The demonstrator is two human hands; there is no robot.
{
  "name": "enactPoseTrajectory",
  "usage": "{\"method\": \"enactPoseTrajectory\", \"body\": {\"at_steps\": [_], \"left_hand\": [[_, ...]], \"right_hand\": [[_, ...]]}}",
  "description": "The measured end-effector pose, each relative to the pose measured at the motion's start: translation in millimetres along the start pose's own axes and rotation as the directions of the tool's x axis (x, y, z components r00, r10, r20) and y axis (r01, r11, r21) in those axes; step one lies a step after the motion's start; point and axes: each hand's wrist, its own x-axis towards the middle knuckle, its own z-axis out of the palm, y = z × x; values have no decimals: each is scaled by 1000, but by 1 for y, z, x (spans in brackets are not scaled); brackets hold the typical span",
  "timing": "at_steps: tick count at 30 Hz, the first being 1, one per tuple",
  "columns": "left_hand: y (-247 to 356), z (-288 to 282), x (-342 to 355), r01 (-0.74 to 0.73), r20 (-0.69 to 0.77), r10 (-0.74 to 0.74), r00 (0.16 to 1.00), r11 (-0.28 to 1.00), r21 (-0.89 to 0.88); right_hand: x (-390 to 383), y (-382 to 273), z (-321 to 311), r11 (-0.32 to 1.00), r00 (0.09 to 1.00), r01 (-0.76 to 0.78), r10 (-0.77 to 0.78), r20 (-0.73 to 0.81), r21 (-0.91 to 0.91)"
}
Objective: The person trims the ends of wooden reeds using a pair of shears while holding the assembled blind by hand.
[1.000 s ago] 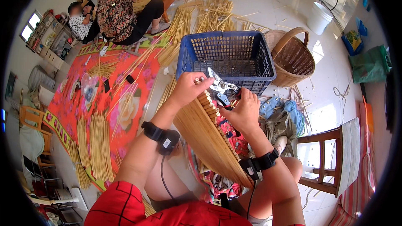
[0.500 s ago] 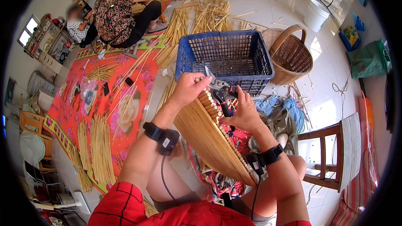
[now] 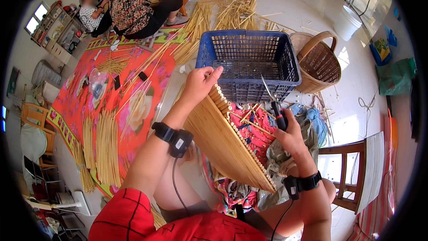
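My left hand (image 3: 201,82) is closed on the far upper corner of a bamboo-stick panel (image 3: 223,140), which stands tilted between my legs. Round cut ends of the sticks line the panel's right edge. To the right of it, my right hand (image 3: 290,135) is wrapped round the handles of a pair of pruning shears (image 3: 275,103). Their pointed blades face up and away, apart from the panel, in front of the blue crate. Short stick pieces (image 3: 255,124) lie on the pink cloth (image 3: 256,136) beside the panel.
Ahead are a blue plastic crate (image 3: 249,82) and a wicker basket (image 3: 316,64). A wooden stool (image 3: 356,169) is at the right. Bundled sticks (image 3: 107,147) lie on the red flowered mat (image 3: 142,107) at the left. Two people (image 3: 138,6) sit at the far left.
My right hand has drawn the shears away from the panel's edge, rightward, and its spread fingers have closed round the handles. My left hand stays at the corner. The whole view has shifted slightly.
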Motion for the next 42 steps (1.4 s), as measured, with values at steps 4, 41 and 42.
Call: {"method": "enactPoseTrajectory", "body": {"at_steps": [4,41,42], "left_hand": [[-17,-4,3,13,-80,0,997,986,167],[-14,11,7,105,-186,-53,981,954,280],[-14,11,7,111,-183,-60,981,952,285]], "right_hand": [[-26,9,-4,876,974,224,-210,80,-426],[-27,9,49,726,961,226,-274,28,-649],[-26,8,48,724,960,234,-277,38,-649]]}}
